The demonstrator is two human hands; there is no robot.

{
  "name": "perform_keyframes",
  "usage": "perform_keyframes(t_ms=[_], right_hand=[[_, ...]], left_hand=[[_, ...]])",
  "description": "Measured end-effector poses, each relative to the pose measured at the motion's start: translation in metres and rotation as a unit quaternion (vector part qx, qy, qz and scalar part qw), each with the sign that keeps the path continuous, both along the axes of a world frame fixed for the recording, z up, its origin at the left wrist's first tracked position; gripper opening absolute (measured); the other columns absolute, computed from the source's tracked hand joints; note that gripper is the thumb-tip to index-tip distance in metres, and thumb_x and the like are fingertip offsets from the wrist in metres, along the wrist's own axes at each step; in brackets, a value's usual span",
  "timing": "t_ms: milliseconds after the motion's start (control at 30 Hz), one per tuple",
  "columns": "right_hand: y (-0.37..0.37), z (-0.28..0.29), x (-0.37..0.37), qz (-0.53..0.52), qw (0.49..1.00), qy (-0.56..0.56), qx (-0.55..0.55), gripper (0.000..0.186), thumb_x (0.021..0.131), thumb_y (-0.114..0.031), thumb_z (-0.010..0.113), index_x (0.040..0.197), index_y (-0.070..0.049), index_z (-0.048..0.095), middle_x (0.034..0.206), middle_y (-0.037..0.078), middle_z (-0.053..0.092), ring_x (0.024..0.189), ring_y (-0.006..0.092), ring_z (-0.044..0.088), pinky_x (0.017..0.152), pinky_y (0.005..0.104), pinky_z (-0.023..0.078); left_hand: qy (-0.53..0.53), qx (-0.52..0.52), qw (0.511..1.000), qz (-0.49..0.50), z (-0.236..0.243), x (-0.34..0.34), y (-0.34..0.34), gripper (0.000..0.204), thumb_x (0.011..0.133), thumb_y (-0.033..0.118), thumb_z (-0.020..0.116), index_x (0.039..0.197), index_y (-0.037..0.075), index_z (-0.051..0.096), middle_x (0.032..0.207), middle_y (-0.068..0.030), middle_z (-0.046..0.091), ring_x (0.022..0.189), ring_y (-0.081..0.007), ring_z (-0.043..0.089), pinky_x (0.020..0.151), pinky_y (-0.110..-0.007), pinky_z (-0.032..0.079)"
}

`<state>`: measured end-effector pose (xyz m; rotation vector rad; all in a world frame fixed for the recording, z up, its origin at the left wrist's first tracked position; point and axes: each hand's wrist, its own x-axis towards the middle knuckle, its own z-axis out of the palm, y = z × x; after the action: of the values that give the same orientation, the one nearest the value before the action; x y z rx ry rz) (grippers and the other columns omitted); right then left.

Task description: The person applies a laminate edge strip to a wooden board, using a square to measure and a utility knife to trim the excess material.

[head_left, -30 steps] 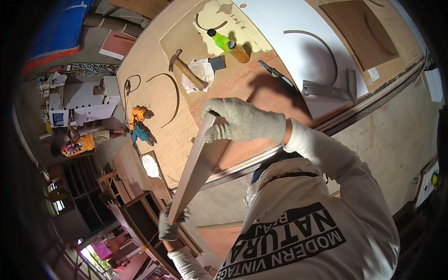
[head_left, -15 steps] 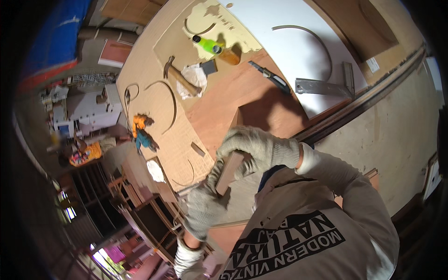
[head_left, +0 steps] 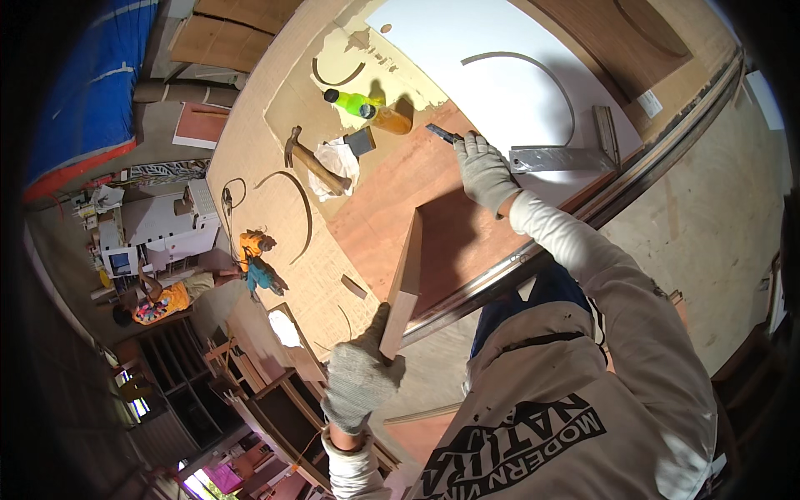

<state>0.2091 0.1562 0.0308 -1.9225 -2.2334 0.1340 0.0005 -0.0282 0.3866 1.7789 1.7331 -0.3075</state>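
My left hand (head_left: pixel 362 379), in a grey knit glove, is closed around the near end of a long wooden board (head_left: pixel 402 312). The board is on edge, tilted, its far end rising over the reddish plywood sheet (head_left: pixel 383 192). My right hand (head_left: pixel 485 173), gloved too, lies over a utility knife (head_left: pixel 442 132) on the table, its fingers stretched out across the handle. Only the knife's front end shows past the fingertips; the thumb is hidden. A grey metal square (head_left: pixel 558 158) lies just right of that hand.
A claw hammer (head_left: pixel 317 162) rests on a white cloth (head_left: pixel 337 167) by a dark block (head_left: pixel 361 141). Beyond are a green bottle (head_left: pixel 348 102) and an amber bottle (head_left: pixel 392 121). An orange-and-teal power tool (head_left: pixel 258 258) and curved strips lie left. A person (head_left: pixel 162 304) sits further off.
My right hand has let go of the wooden board and moved up and right onto the utility knife. My left hand keeps the board, now showing at greater length.
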Motion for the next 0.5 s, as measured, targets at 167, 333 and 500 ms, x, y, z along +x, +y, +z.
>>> perform_keyframes(t_ms=[167,333,500], right_hand=[[0.002,0.001,-0.020,-0.036,0.998,-0.052,0.001,0.054,0.098,-0.015,0.054,0.150,0.003,0.051,0.126,0.026,0.062,0.107,0.0361,0.064,0.089,0.0506,0.054],[-0.011,0.028,-0.009,-0.064,0.892,0.352,-0.277,0.067,0.088,-0.003,0.054,0.153,0.002,0.043,0.112,0.035,0.071,0.111,0.0513,0.068,0.096,0.0553,0.053],[-0.114,0.058,-0.016,0.045,0.939,0.231,-0.252,0.077,0.092,-0.006,0.061,0.165,-0.012,0.038,0.119,0.026,0.065,0.099,0.0455,0.072,0.088,0.0576,0.059]], left_hand=[[0.006,0.022,0.999,-0.029,-0.013,0.008,-0.014,0.083,0.078,0.017,0.074,0.153,-0.009,0.052,0.084,-0.0238,0.075,0.070,-0.0353,0.076,0.066,-0.044,0.060],[0.004,0.009,1.000,-0.025,-0.010,0.001,-0.011,0.082,0.077,0.017,0.075,0.151,-0.012,0.052,0.092,-0.0282,0.074,0.073,-0.0371,0.075,0.068,-0.044,0.061],[0.002,0.012,0.999,-0.039,-0.006,-0.005,-0.003,0.082,0.077,0.017,0.075,0.150,-0.012,0.052,0.089,-0.0276,0.074,0.072,-0.0376,0.074,0.067,-0.044,0.059]])
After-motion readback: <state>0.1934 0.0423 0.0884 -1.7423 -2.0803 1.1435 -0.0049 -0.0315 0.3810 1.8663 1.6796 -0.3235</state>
